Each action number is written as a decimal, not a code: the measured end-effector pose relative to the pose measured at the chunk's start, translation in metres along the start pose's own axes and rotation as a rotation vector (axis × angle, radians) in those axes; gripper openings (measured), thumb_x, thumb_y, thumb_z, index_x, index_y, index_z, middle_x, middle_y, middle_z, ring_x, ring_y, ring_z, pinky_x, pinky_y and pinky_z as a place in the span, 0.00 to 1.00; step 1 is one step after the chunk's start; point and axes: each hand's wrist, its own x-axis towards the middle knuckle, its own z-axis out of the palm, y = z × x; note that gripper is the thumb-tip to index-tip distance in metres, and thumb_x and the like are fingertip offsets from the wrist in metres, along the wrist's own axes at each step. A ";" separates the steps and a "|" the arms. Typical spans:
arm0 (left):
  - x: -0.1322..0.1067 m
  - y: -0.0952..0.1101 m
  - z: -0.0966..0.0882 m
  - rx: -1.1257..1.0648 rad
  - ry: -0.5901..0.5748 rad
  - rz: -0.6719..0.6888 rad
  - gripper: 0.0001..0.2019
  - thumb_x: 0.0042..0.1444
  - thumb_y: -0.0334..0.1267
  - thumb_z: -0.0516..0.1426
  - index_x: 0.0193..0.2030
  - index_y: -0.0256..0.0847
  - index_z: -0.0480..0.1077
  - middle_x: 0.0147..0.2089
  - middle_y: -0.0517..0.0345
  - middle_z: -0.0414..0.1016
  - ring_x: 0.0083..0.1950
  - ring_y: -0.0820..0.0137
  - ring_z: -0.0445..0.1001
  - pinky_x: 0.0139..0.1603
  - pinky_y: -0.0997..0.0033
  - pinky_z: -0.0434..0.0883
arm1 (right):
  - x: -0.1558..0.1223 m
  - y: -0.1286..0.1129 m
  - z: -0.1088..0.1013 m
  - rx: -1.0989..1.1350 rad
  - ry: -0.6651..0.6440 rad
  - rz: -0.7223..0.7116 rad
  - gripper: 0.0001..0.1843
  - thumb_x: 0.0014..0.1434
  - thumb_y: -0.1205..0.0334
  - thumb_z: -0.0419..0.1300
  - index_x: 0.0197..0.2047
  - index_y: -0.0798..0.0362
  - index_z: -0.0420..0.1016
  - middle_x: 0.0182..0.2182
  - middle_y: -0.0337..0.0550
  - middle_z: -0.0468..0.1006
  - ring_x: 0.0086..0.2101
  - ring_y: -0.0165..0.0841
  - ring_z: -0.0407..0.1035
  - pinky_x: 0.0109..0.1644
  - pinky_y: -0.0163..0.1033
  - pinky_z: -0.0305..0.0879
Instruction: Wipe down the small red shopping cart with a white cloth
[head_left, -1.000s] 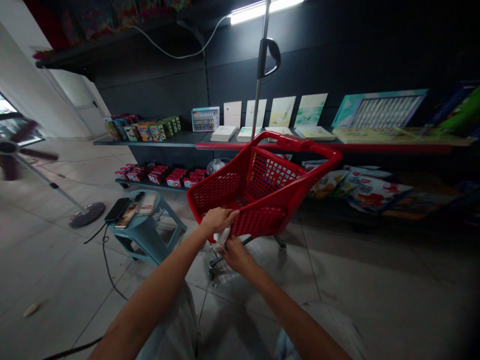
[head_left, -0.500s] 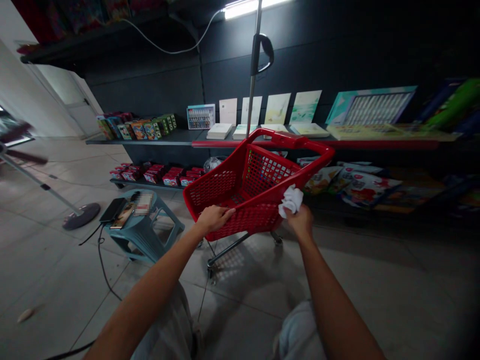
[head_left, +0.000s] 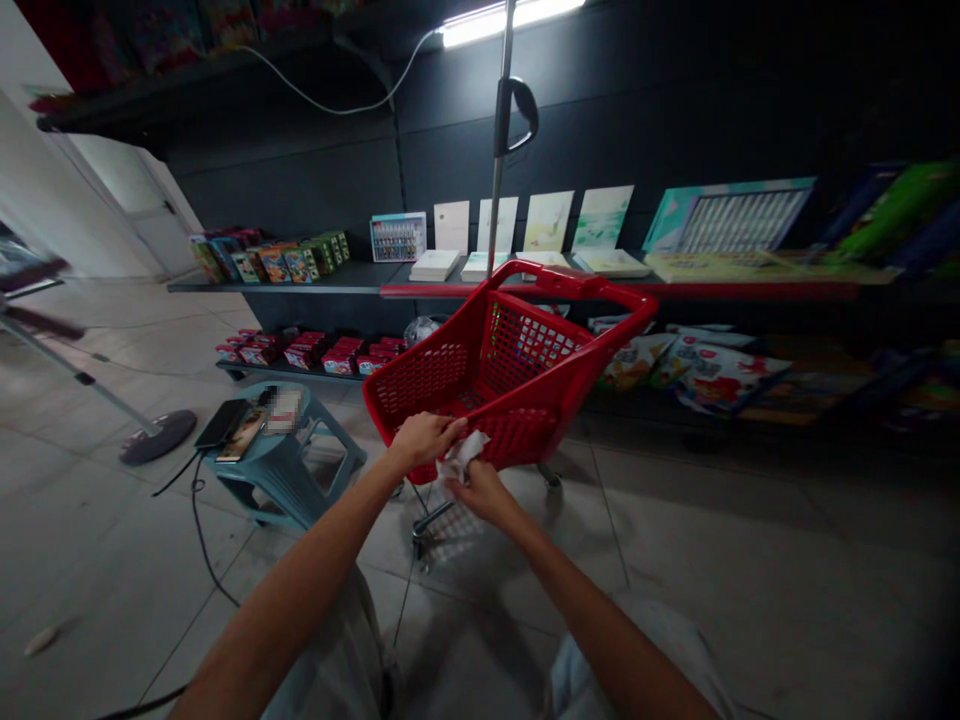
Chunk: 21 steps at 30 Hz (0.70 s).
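A red plastic shopping cart [head_left: 517, 430] with perforated sides stands in front of me, its handle toward the upper right. My left hand [head_left: 426, 440] grips the near top rim of the basket, fingers over the edge. Just below and right of it, my right hand [head_left: 480, 490] is closed on a crumpled white tissue [head_left: 461, 457], which lies against the basket's outer near side. The fingers of my right hand are partly hidden by the tissue.
Behind the cart runs a dark shelf [head_left: 315, 285] with books, boxes and bagged snacks. To the left a blue-grey stool [head_left: 300, 470] carries a phone and a black device with a cable. A round stand base [head_left: 159, 437] sits farther left.
My right hand has moved the tissue leftward along the cart's near side, from near the handle end to beside my left hand. My left hand stays on the rim.
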 end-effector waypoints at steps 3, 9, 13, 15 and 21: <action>0.000 0.000 0.000 0.015 0.007 -0.007 0.40 0.70 0.64 0.33 0.44 0.45 0.82 0.42 0.47 0.84 0.45 0.59 0.82 0.44 0.66 0.71 | -0.007 -0.021 0.023 0.106 -0.188 -0.203 0.12 0.58 0.61 0.62 0.45 0.54 0.79 0.37 0.49 0.83 0.43 0.42 0.77 0.47 0.40 0.71; -0.002 0.000 -0.002 0.005 0.002 -0.006 0.40 0.70 0.64 0.33 0.44 0.45 0.81 0.42 0.48 0.84 0.45 0.60 0.82 0.45 0.67 0.71 | -0.001 0.001 0.002 0.043 -0.329 -0.109 0.14 0.52 0.64 0.65 0.43 0.55 0.82 0.37 0.50 0.85 0.43 0.43 0.78 0.47 0.40 0.72; -0.003 0.000 -0.003 -0.012 0.005 0.002 0.39 0.70 0.64 0.34 0.44 0.46 0.81 0.41 0.48 0.83 0.45 0.60 0.82 0.45 0.67 0.70 | 0.015 0.056 -0.062 -0.002 -0.038 0.172 0.13 0.51 0.64 0.66 0.41 0.54 0.84 0.37 0.49 0.85 0.40 0.41 0.79 0.45 0.38 0.72; -0.004 0.000 -0.003 -0.015 0.008 0.002 0.38 0.70 0.64 0.34 0.44 0.46 0.81 0.41 0.48 0.84 0.45 0.60 0.82 0.45 0.67 0.70 | 0.020 0.086 -0.096 0.057 0.150 0.297 0.16 0.53 0.62 0.64 0.45 0.55 0.83 0.37 0.48 0.85 0.38 0.41 0.79 0.43 0.39 0.73; -0.004 0.001 -0.003 -0.025 0.014 -0.008 0.37 0.71 0.63 0.36 0.44 0.47 0.81 0.41 0.50 0.83 0.45 0.61 0.81 0.45 0.68 0.70 | 0.014 0.143 -0.153 0.070 0.707 0.507 0.28 0.53 0.56 0.64 0.56 0.60 0.79 0.44 0.54 0.84 0.44 0.43 0.78 0.47 0.40 0.73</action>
